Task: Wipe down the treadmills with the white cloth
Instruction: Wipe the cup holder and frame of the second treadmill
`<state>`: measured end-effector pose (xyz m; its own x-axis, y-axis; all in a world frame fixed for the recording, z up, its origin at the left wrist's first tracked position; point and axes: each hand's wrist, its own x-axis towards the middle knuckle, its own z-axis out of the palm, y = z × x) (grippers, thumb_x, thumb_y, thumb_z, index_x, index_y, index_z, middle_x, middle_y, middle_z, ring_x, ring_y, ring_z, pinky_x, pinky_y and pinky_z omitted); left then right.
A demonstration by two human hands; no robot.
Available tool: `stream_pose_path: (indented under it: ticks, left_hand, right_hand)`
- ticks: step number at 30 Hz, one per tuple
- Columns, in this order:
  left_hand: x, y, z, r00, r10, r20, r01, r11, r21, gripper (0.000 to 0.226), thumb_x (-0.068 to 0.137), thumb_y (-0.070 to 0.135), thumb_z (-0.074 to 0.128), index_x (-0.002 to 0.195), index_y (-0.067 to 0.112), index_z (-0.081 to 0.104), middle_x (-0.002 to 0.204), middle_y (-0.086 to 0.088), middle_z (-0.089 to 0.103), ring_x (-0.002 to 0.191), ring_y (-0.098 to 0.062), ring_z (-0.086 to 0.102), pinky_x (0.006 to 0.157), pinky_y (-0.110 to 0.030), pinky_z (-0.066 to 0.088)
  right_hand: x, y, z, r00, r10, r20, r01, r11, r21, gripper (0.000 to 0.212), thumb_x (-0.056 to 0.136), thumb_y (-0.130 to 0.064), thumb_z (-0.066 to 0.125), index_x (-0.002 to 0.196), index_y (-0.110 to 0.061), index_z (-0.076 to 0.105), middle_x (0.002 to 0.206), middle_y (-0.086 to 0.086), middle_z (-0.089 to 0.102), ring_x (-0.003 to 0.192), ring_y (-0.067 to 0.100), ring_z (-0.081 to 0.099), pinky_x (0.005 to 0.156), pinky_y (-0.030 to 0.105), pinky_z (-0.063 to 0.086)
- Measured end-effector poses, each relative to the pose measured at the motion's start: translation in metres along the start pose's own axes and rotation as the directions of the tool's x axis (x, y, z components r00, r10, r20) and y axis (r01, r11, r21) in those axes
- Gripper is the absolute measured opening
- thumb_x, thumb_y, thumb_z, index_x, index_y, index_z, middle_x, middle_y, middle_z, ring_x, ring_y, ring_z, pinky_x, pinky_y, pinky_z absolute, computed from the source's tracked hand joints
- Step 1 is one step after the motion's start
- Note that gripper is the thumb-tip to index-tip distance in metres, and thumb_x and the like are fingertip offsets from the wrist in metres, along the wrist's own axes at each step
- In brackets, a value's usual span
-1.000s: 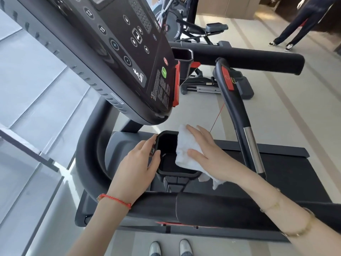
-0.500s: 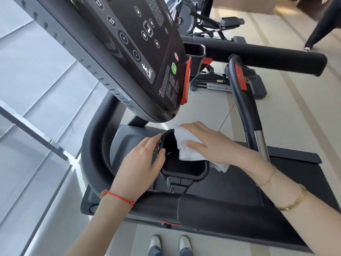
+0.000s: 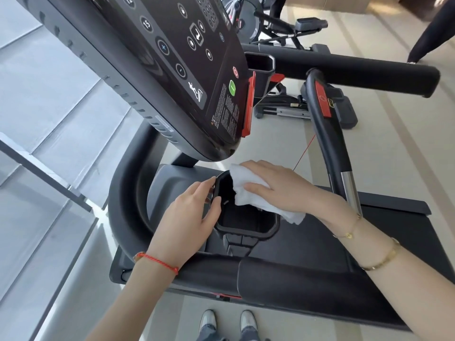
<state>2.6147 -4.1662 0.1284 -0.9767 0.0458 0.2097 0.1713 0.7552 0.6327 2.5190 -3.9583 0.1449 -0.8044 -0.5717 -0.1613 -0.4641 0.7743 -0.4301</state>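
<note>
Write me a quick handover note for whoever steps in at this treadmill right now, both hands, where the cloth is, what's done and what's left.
Left hand: fingers on the left rim of the black cup holder, steadying it.
Right hand: pressing the white cloth flat against the holder's upper right rim, part of the cloth draped inside and a corner hanging over the right edge.
Done: cannot tell from this view which surfaces are already clean.
Left: finish the holder, then probably the console, the handrails and the other machines; none is being touched now.
</note>
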Motion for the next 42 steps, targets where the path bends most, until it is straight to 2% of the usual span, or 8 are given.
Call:
stream_pose_path:
  ticks: [5, 10, 18, 26, 28, 33, 39, 42]
  left_hand:
    - [-0.001, 0.000, 0.001, 1.000, 0.018, -0.004, -0.018, 1.000, -0.001, 0.044, 0.097, 0.028, 0.053, 0.139, 0.019, 0.050, 0.111, 0.004, 0.063, 0.096, -0.013, 0.060, 0.083, -0.032, 0.051]
    - [-0.001, -0.002, 0.002, 1.000, 0.005, -0.005, -0.005, 1.000, 0.011, 0.045, 0.097, 0.031, 0.051, 0.140, 0.019, 0.049, 0.112, 0.006, 0.063, 0.096, -0.010, 0.059, 0.082, -0.023, 0.048]
    - [-0.001, -0.004, 0.003, 0.999, 0.032, -0.016, -0.032, 0.999, -0.011, 0.042, 0.096, 0.026, 0.054, 0.136, 0.016, 0.053, 0.107, 0.003, 0.064, 0.093, -0.012, 0.061, 0.082, -0.035, 0.053]
    - [-0.002, -0.004, 0.002, 1.000, 0.029, -0.009, -0.029, 1.000, -0.009, 0.044, 0.096, 0.029, 0.053, 0.138, 0.016, 0.051, 0.108, 0.002, 0.064, 0.092, -0.013, 0.061, 0.082, -0.030, 0.052]
    - [-0.002, -0.003, 0.001, 1.000, 0.031, -0.004, -0.031, 1.000, -0.002, 0.044, 0.096, 0.029, 0.053, 0.138, 0.017, 0.051, 0.108, 0.002, 0.064, 0.092, -0.014, 0.060, 0.080, -0.027, 0.050]
    - [-0.001, -0.005, 0.002, 1.000, 0.023, 0.008, -0.023, 1.000, 0.003, 0.045, 0.097, 0.029, 0.052, 0.140, 0.015, 0.050, 0.110, 0.001, 0.064, 0.094, -0.014, 0.060, 0.081, -0.025, 0.047]
    - [-0.001, -0.004, 0.001, 0.999, 0.039, -0.001, -0.039, 0.999, 0.001, 0.042, 0.097, 0.030, 0.051, 0.138, 0.016, 0.051, 0.108, 0.001, 0.064, 0.095, -0.017, 0.062, 0.083, -0.035, 0.053]
    - [-0.001, -0.004, 0.002, 0.999, 0.040, -0.006, -0.040, 0.999, -0.004, 0.042, 0.097, 0.029, 0.051, 0.137, 0.016, 0.052, 0.108, -0.001, 0.065, 0.095, -0.018, 0.062, 0.083, -0.039, 0.054]
  right_hand:
    - [0.015, -0.012, 0.002, 0.998, -0.046, -0.033, 0.041, 0.989, -0.140, 0.039, 0.100, -0.046, 0.039, 0.138, -0.038, 0.036, 0.123, -0.006, 0.054, 0.104, 0.024, 0.055, 0.084, 0.039, 0.042]
    - [-0.024, 0.011, 0.008, 0.994, 0.076, -0.081, -0.059, 0.979, 0.194, 0.038, 0.099, -0.046, 0.041, 0.136, -0.043, 0.032, 0.125, -0.008, 0.051, 0.107, 0.019, 0.052, 0.086, 0.034, 0.040]
    - [0.008, -0.012, 0.001, 0.999, 0.022, -0.036, -0.024, 0.998, -0.052, 0.034, 0.100, -0.041, 0.041, 0.132, -0.032, 0.042, 0.114, -0.007, 0.051, 0.098, 0.023, 0.055, 0.084, 0.039, 0.042]
    - [-0.048, -0.016, 0.038, 0.928, 0.336, -0.157, -0.256, 0.886, 0.386, 0.058, 0.100, -0.036, 0.046, 0.147, -0.035, 0.013, 0.127, -0.007, 0.029, 0.100, 0.015, 0.044, 0.072, 0.023, 0.034]
    - [-0.045, -0.021, 0.038, 0.919, 0.364, -0.154, -0.286, 0.882, 0.375, 0.058, 0.101, -0.035, 0.045, 0.148, -0.031, 0.012, 0.121, -0.005, 0.027, 0.097, 0.015, 0.044, 0.068, 0.020, 0.033]
    - [-0.024, -0.019, 0.015, 0.927, 0.357, -0.117, -0.307, 0.899, 0.312, 0.043, 0.102, -0.034, 0.042, 0.141, -0.020, 0.029, 0.118, 0.007, 0.048, 0.099, 0.023, 0.049, 0.073, 0.032, 0.033]
    - [-0.059, -0.029, 0.043, 0.907, 0.409, -0.100, -0.299, 0.794, 0.530, 0.064, 0.100, -0.032, 0.047, 0.149, -0.027, 0.005, 0.142, 0.004, 0.032, 0.112, 0.017, 0.041, 0.091, 0.029, 0.032]
    - [-0.051, -0.024, 0.040, 0.904, 0.409, -0.120, -0.307, 0.820, 0.484, 0.062, 0.100, -0.035, 0.046, 0.149, -0.026, 0.009, 0.131, 0.002, 0.035, 0.105, 0.017, 0.044, 0.078, 0.025, 0.036]
